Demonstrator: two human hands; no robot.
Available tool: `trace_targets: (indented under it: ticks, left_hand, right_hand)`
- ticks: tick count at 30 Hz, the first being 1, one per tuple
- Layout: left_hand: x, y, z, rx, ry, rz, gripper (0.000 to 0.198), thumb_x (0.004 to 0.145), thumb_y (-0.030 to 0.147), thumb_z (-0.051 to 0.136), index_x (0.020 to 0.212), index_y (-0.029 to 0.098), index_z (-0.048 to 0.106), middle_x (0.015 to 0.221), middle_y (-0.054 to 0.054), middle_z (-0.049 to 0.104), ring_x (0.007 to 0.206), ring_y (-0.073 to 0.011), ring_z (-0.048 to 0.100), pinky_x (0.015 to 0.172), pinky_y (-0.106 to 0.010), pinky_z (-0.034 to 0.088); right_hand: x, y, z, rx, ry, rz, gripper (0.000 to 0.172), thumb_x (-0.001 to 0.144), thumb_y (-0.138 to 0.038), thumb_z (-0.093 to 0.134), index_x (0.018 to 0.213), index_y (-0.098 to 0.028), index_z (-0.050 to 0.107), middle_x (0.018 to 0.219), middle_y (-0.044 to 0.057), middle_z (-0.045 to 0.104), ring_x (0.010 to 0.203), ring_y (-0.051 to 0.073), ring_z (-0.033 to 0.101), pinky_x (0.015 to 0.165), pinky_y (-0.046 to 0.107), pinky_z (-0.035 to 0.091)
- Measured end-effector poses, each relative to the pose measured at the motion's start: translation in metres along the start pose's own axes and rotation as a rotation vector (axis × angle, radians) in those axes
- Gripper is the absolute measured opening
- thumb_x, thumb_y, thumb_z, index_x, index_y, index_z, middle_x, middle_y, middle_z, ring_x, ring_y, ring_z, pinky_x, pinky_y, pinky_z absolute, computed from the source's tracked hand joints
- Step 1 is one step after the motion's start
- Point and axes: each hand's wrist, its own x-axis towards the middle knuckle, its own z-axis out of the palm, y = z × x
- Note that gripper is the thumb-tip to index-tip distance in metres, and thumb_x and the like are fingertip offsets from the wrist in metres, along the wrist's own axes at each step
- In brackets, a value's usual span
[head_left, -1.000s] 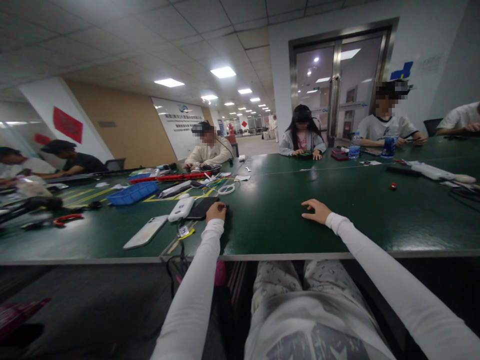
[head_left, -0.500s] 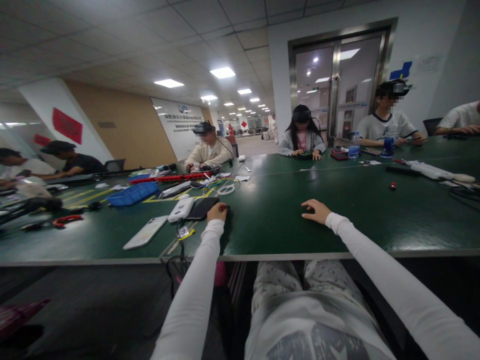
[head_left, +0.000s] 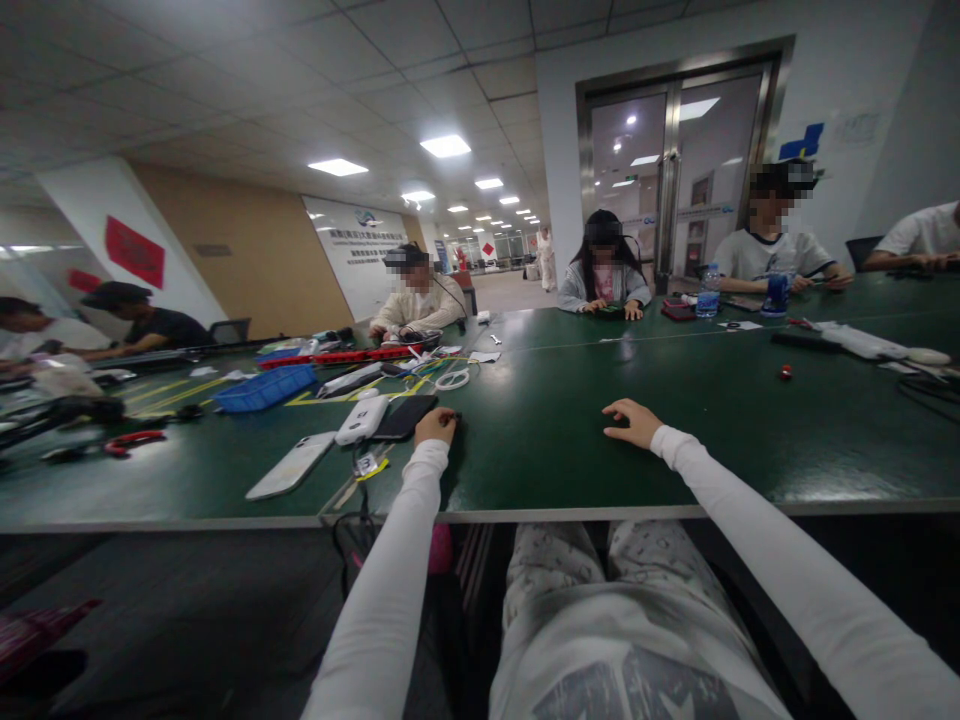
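1. One small dark object [head_left: 457, 415] sat at the fingertips of your left hand [head_left: 434, 425], over the near half of the table [head_left: 532, 450]; too small to name.
2. Left fingers: curled in, thumb and fingertips pinching that object.
3. Right hand [head_left: 632, 423]: fingers loosely bent and spread, thumb apart, pointing inward. Your two hands were well apart.
4. Just left of your left hand: one flat black pad [head_left: 405, 418], then one rounded white device [head_left: 363, 418], then one white phone [head_left: 291, 466] lying flat.
5. Farther off, same side: one blue basket [head_left: 266, 387]; one coil of white cable [head_left: 452, 380], beyond the left hand.
6. Far right: one small red item [head_left: 785, 372] and two bottles [head_left: 707, 292], one clear, one dark blue.
7. Room: a broad green stretch ran between your hands and on past the right one; the pad crowded the left.
8. Edges: the pale front edge [head_left: 562, 516] passed beneath both white sleeves [head_left: 401, 545].
9. Six people [head_left: 420, 300] sat around the table; one stood far behind.
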Motion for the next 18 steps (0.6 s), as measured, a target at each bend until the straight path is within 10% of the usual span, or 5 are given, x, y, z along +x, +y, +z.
trace_targets:
  ticks: [18]
  left_hand:
    - [-0.005,0.012,-0.008,0.102,-0.054,0.139,0.025,0.067,0.019,0.047,0.088,0.020,0.061,0.089,-0.003,0.060,0.082,-0.0138,0.054,0.078,-0.022,0.039]
  right_hand:
    - [0.000,-0.004,-0.003,0.014,-0.018,0.035,0.036,0.066,-0.033,0.059,0.098,-0.019,0.054,0.102,0.006,0.048,0.083,0.015,0.053,0.077,0.033,0.043]
